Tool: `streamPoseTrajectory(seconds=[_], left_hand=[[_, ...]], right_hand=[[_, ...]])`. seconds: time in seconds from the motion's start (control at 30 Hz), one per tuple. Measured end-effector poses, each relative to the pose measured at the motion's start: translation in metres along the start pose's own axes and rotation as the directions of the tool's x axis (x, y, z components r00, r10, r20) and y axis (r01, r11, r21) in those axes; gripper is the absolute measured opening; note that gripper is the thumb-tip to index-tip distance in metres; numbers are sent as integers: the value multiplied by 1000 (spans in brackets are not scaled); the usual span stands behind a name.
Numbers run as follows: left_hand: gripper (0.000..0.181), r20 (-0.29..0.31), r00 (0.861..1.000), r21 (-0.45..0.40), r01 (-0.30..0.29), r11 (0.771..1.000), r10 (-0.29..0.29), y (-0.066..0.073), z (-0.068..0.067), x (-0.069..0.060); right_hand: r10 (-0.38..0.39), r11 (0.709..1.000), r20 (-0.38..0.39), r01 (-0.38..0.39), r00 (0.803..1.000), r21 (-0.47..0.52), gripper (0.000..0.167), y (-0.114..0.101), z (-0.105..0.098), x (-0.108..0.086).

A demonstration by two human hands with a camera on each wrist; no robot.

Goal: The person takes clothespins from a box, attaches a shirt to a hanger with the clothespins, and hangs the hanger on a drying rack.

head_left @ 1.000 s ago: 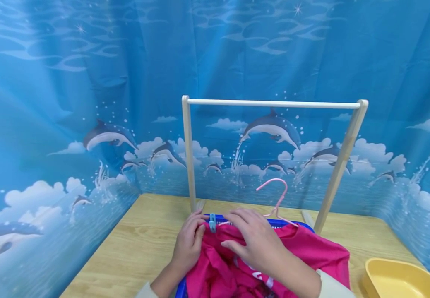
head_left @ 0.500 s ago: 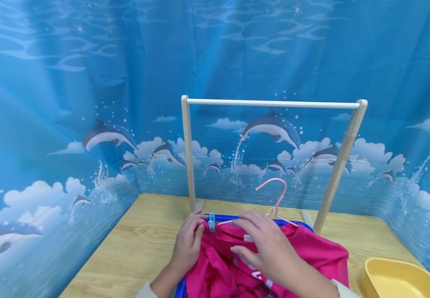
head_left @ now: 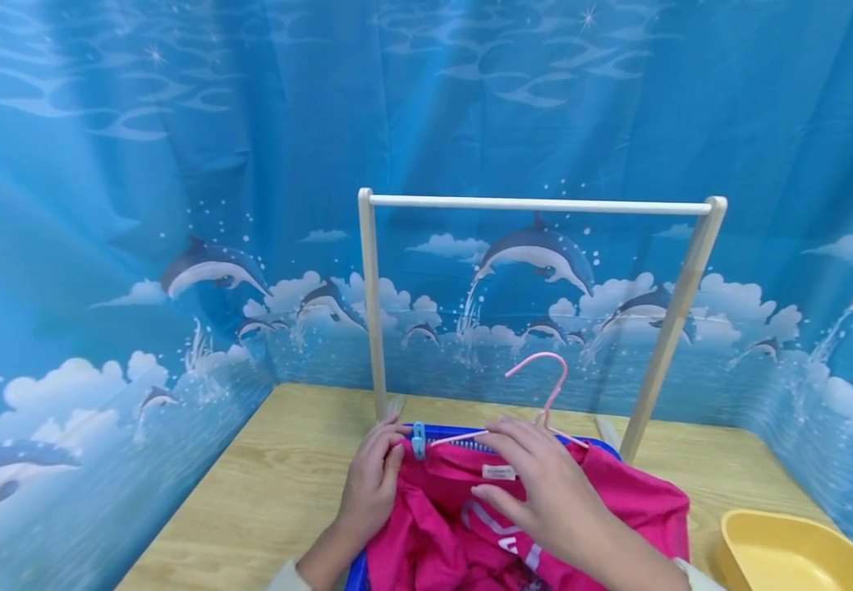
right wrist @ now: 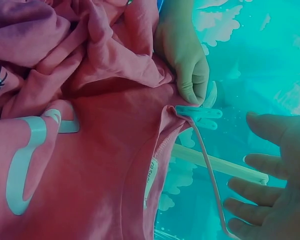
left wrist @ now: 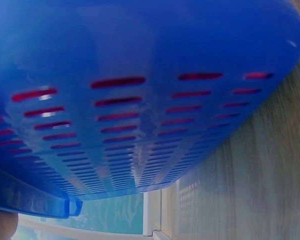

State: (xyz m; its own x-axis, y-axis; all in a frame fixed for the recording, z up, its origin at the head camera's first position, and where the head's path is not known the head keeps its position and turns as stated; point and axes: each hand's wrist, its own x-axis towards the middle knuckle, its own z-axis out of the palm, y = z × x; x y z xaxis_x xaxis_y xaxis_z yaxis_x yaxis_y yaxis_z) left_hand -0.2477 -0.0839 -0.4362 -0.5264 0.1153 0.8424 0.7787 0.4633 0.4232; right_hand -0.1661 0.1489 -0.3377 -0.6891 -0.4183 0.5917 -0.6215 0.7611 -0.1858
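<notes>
A bright pink shirt (head_left: 426, 533) with white print lies bunched in a blue basket, a pink hanger (head_left: 561, 386) set in its neckline. One light-blue clothespin (head_left: 419, 442) is clipped on the collar at the hanger's left arm. My left hand (head_left: 372, 480) pinches the shirt's shoulder just left of the clothespin. Over the collar, my right hand (head_left: 544, 484) has its fingers spread, partly covering the hanger's right side. In the right wrist view that hand (right wrist: 277, 170) is beside the hanger wire, holding nothing; whether a fingertip touches the wire I cannot tell.
The slotted blue basket (left wrist: 155, 45) fills the left wrist view. Behind it stands a wooden rack with a white rail (head_left: 537, 204). A yellow tub (head_left: 788, 525) is at the right on the wooden table (head_left: 249, 484). A dolphin-print curtain (head_left: 175, 123) surrounds the table.
My right hand has drawn away from the clothespin, moving right along the collar and uncovering the shirt's white label. My left hand stays at the shoulder.
</notes>
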Motion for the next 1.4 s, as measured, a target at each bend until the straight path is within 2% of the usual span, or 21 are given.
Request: streamPoseTrajectory(seconds=[0.33, 0.73, 0.97, 1.4], left_hand=[[15, -4, 1000, -3, -13, 1000, 13, -2, 0, 1], [14, 7, 1000, -11, 13, 1000, -13, 0, 1, 0], [14, 2, 1000, -10, 5, 1000, -5, -1, 1, -1], [14, -7, 1000, -26, -10, 1000, 9, -1, 0, 0]], right_hand=[[11, 1000, -13, -11, 1000, -24, 54, 5, -6, -7], [42, 999, -52, -44, 998, -28, 51, 11, -16, -18], [6, 1000, -97, -9, 995, -30, 47, 17, -21, -25], [49, 998, -113, -54, 992, -40, 48, 24, -26, -29]])
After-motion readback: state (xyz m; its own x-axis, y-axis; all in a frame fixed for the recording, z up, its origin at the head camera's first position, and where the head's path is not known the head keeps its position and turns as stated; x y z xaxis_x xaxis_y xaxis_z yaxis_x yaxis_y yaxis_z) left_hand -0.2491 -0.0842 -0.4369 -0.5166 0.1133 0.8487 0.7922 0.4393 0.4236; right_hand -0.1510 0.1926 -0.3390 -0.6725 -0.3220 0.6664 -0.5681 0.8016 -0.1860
